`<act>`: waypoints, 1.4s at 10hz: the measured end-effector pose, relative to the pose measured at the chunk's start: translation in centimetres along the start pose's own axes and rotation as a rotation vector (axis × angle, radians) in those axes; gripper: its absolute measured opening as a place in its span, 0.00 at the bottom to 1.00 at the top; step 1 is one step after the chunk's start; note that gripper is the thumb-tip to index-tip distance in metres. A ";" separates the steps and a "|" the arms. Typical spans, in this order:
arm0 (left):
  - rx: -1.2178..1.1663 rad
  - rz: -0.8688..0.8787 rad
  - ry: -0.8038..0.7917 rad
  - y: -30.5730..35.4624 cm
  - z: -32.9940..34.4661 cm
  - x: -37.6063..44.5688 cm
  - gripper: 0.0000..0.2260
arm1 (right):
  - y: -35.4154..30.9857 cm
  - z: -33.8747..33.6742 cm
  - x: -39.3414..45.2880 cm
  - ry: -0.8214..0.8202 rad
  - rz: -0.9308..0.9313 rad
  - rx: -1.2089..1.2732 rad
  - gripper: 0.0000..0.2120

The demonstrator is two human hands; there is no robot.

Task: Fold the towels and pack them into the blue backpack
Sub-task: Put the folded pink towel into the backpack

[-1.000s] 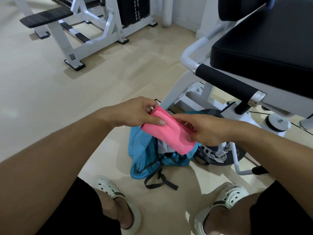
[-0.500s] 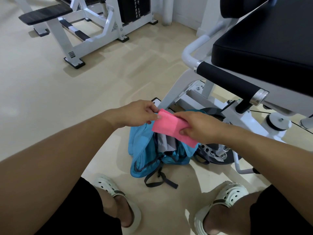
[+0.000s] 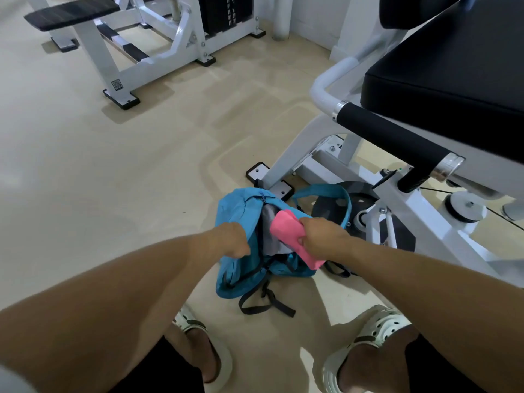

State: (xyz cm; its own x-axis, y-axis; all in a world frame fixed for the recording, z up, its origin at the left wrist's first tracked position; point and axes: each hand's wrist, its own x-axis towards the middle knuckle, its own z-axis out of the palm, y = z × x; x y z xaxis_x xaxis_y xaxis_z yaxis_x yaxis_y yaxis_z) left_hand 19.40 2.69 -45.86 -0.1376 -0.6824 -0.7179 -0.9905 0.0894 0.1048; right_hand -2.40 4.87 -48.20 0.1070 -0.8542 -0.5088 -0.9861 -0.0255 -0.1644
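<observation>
White-framed exercise machine with black padded seat [image 3: 442,89] stands over the floor. Below it, limp blue fabric backpack [image 3: 235,211], mouth held open by left hand [image 3: 231,241] gripping its edge. Right hand [image 3: 320,236], fingers clamped round folded pink towel [image 3: 286,232], at the opening; soft, light, best gripped mid-fold

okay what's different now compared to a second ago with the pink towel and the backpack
The left hand let go of the pink towel and now grips the edge of the blue backpack, holding it open. The right hand alone carried the folded towel down to the opening. The backpack stayed on the floor by the white machine frame, grey cloth still inside.
</observation>
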 end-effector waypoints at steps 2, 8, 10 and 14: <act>0.109 -0.024 -0.036 -0.7 3.4 1.3 0.07 | -2.1 3.1 3.3 0.008 0.028 0.158 0.08; -0.183 0.109 0.248 0.1 -3.9 1.6 0.16 | -2.5 4.4 10.2 0.372 0.197 -0.110 0.32; -0.066 0.190 0.170 -1.1 -2.5 2.3 0.35 | 0.9 3.1 11.2 0.280 0.293 -0.057 0.23; 0.187 0.218 0.137 -0.6 -2.3 2.7 0.19 | -5.0 7.9 9.8 0.277 0.195 0.252 0.29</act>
State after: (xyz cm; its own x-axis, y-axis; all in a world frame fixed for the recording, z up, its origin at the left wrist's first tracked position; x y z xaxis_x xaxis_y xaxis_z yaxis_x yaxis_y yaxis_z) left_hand 19.62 -0.93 -46.26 -0.3574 -0.7226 -0.5917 -0.9236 0.3677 0.1088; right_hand 4.56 0.78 -59.03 -0.1508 -0.9386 -0.3103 -0.9186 0.2490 -0.3067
